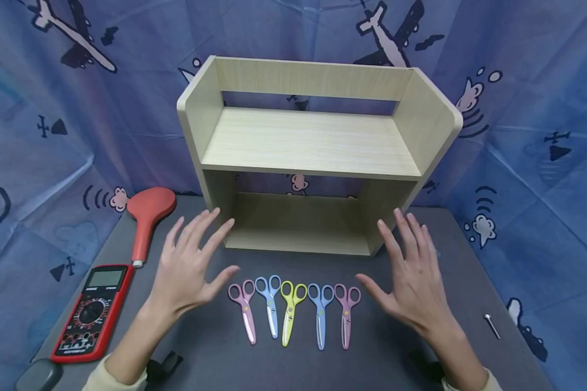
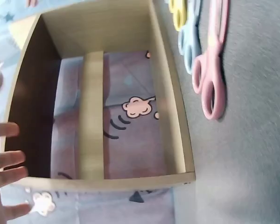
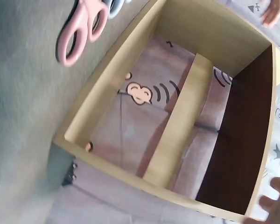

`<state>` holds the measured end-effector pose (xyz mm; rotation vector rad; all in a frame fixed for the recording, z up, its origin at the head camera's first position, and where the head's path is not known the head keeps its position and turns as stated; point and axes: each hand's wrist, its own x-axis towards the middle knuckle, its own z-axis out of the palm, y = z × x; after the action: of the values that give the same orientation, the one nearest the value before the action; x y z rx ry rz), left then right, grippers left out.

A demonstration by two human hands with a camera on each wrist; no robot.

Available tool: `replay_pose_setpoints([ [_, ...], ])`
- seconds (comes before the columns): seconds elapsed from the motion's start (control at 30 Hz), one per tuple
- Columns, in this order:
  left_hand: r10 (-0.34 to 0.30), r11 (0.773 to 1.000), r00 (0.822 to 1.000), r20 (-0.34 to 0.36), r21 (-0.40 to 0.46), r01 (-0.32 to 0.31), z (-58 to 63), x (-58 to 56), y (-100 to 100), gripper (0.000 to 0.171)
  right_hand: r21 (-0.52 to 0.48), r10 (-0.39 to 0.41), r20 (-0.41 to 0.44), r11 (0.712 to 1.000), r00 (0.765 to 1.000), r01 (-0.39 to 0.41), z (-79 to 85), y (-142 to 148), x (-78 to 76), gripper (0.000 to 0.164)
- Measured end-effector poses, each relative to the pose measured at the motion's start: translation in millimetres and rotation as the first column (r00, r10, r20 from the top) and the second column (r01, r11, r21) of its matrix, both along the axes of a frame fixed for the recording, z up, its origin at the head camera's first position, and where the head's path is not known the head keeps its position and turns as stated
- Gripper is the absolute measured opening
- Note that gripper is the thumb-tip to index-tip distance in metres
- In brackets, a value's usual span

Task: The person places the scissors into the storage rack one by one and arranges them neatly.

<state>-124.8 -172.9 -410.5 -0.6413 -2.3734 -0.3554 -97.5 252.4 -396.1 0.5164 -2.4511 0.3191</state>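
No wording can be read; the markings on the red multimeter (image 1: 94, 313) are too small to make out.

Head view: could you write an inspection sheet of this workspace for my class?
Surface: grey tabletop.
Job's things: shelf unit standing towards the back; five scissors in a row before it, two pink, two blue, one yellow.
Clutter: red multimeter and red paddle-shaped object at left; grey object at lower left, partly cropped; screw at right.
Grippers: left hand and right hand, fingers extended, holding nothing; contact with the shelf unit unclear.
Cables: nothing seen.
Surroundings: blue cloth printed with cartoon planes, behind and at the sides.
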Motion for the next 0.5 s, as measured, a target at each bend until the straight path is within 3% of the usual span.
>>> replay_pose_setpoints([
  [0.13, -0.026, 0.979, 0.997, 0.075, 0.204, 0.010, -4.6, -10.1, -3, 0.057, -0.100, 0.086, 0.166, 0.992, 0.982, -0.070, -7.2, -2, -1.2, 0.096],
  [0.23, -0.065, 0.923, 0.991, 0.120, 0.383, 0.014, -8.4, -20.4, -5, 0.054, -0.208, 0.182, 0.338, 0.971, 0.923, -0.116, -16.0, -2, -3.6, 0.101],
  [0.3, -0.085, 0.869, 0.985, 0.147, 0.494, 0.002, -10.3, -28.0, -6, 0.054, -0.287, 0.257, 0.443, 0.948, 0.859, -0.136, -23.6, -1, -6.5, 0.100],
  [0.37, -0.113, 0.805, 0.977, 0.181, 0.593, -0.017, -11.7, -35.1, -6, 0.056, -0.362, 0.344, 0.528, 0.918, 0.777, -0.160, -33.0, 2, -11.0, 0.092],
  [0.43, -0.136, 0.746, 0.961, 0.241, 0.663, -0.060, -12.6, -40.5, -7, 0.057, -0.397, 0.406, 0.597, 0.899, 0.692, -0.185, -42.8, 6, -16.7, 0.083],
  [0.5, -0.165, 0.705, 0.940, 0.299, 0.703, -0.100, -14.5, -44.4, -8, 0.057, -0.410, 0.441, 0.659, 0.890, 0.610, -0.201, -52.4, 10, -21.9, 0.079],
])
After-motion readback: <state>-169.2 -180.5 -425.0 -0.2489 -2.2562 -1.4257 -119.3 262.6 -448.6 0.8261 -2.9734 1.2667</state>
